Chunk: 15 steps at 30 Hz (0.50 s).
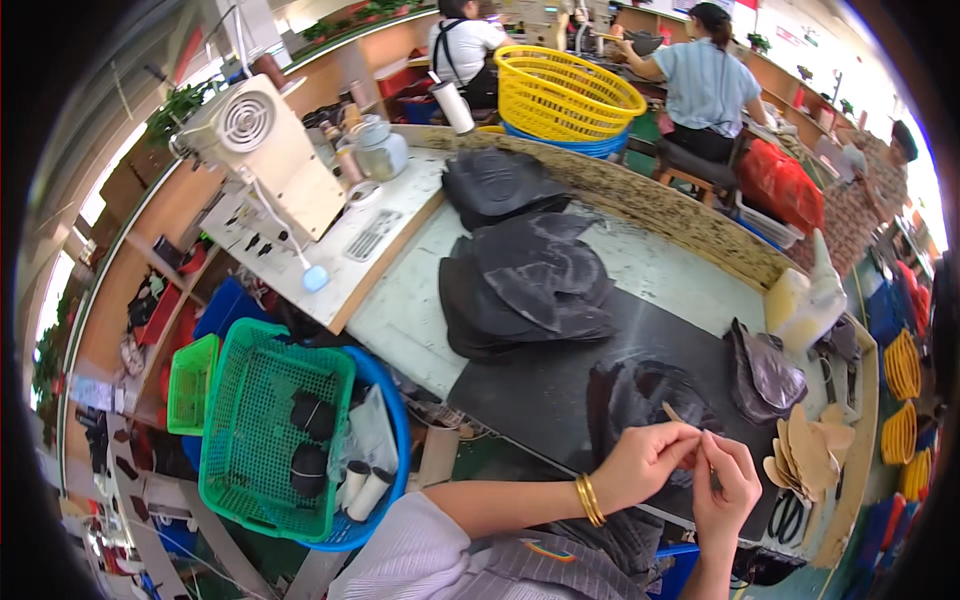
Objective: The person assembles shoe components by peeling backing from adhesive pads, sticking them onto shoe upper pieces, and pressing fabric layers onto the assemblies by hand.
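My left hand (645,465), with gold bangles on the wrist, is closed in a pinch over the near edge of the worktable. Its fingertips meet those of my right hand (727,490), which is pinched too. What the fingers hold is too small to make out. A short tan tip (671,411) shows just beyond my left fingers; I cannot tell what it belongs to. Under and behind the hands lies a glossy black piece (640,390) on the dark mat (540,400). Farther back, black shaped pieces (540,275) are stacked, with another black pile (500,185) behind them.
Right of my hands lie tan flat pieces (805,450), black-handled scissors (787,517) and a plastic-wrapped black bundle (765,370). A raised board (660,225) edges the table. Left are a sewing machine (265,150) and a green basket (225,430). Two people sit beyond the yellow basket (570,95).
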{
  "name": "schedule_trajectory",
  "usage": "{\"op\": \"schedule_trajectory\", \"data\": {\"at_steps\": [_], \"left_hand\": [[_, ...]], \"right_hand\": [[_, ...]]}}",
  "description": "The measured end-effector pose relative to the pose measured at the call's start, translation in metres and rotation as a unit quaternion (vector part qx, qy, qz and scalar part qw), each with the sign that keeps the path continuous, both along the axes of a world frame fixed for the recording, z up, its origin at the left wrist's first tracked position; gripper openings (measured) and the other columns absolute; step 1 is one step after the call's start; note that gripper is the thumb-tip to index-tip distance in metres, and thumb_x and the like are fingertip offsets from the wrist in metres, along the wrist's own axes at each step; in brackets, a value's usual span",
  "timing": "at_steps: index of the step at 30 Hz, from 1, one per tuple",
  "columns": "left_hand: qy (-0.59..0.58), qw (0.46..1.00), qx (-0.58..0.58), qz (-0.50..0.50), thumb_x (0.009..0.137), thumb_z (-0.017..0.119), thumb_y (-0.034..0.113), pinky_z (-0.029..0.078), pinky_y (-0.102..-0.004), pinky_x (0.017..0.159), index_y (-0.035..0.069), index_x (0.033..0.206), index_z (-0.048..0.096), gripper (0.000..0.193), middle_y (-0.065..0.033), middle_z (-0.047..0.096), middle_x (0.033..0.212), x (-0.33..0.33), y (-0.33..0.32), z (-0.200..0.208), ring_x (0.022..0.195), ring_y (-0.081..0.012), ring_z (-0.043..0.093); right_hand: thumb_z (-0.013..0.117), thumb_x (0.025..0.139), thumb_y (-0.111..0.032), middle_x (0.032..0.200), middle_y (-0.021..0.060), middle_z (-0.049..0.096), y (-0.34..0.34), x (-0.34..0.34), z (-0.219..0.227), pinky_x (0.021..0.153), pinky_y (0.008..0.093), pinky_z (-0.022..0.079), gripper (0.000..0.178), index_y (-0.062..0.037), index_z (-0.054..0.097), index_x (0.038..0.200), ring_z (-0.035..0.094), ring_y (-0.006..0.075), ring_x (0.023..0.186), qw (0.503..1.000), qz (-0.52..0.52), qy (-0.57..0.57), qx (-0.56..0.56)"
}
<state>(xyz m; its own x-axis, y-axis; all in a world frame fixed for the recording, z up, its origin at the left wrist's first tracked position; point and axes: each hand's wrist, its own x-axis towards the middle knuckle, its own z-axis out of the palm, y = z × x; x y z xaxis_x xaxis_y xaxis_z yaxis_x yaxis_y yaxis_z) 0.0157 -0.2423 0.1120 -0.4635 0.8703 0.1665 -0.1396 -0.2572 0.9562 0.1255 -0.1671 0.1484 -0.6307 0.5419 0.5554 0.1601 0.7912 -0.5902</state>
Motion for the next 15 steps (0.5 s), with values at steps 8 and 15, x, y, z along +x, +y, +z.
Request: {"op": "schedule_trajectory", "data": {"at_steps": [8,15], "left_hand": [[0.155,0.981,0.047,0.111,0.088,0.054,0.004,0.051,-0.0246,0.065,-0.001,0.101,0.061,0.016,-0.0129,0.065,0.084,0.005,-0.005,0.002,0.072,-0.0174,0.065],[0.200,0.968,0.081,0.128,0.085,0.056,0.002,0.052,-0.0273,0.067,-0.001,0.102,0.060,0.017,-0.0143,0.065,0.089,0.011,-0.005,-0.003,0.076,-0.0231,0.065]], "right_hand": [[0.062,0.072,0.012,0.087,0.0156,0.064,-0.006,-0.004,-0.011,0.065,0.0277,0.050,0.023,0.0042,0.065,0.093,0.063,0.0210,0.075,0.994,-0.027,0.024,0.107],[0.062,0.070,0.012,0.089,0.0170,0.065,-0.004,0.002,-0.015,0.063,0.0303,0.051,0.025,0.0053,0.062,0.095,0.064,0.0266,0.072,0.994,-0.002,0.030,0.101]]}}
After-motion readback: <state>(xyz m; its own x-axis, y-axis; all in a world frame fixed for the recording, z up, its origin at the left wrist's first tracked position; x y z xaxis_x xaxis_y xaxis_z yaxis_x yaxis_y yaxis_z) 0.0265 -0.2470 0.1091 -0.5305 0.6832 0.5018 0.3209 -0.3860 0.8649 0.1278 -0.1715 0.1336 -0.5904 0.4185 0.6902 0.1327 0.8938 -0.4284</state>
